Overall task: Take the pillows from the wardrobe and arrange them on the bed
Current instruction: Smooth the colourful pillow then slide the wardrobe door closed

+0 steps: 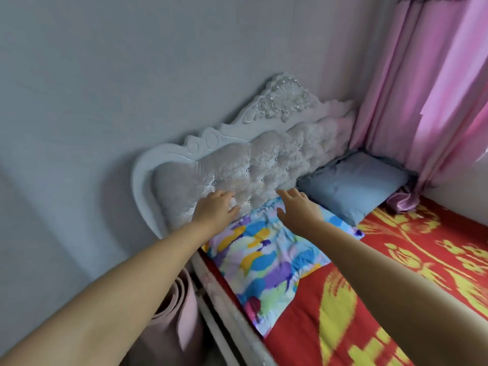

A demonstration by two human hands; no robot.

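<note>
A multicoloured patterned pillow (pixel 274 257) lies flat on the bed's red and yellow cover (pixel 396 299), its far edge against the tufted headboard (pixel 237 165). A pale blue pillow (pixel 353 188) lies beside it toward the curtain, also at the headboard. My left hand (pixel 215 207) hovers with fingers spread over the patterned pillow's far left corner, close to the headboard. My right hand (pixel 298 206) is spread above the pillow's far edge. Neither hand grips anything. No wardrobe is in view.
A grey wall runs behind the headboard. Pink curtains (pixel 427 101) hang at the far right, with a satin pink bundle (pixel 401 203) below them. A rolled pink mat (pixel 171 318) stands on the floor between the bed frame and the wall.
</note>
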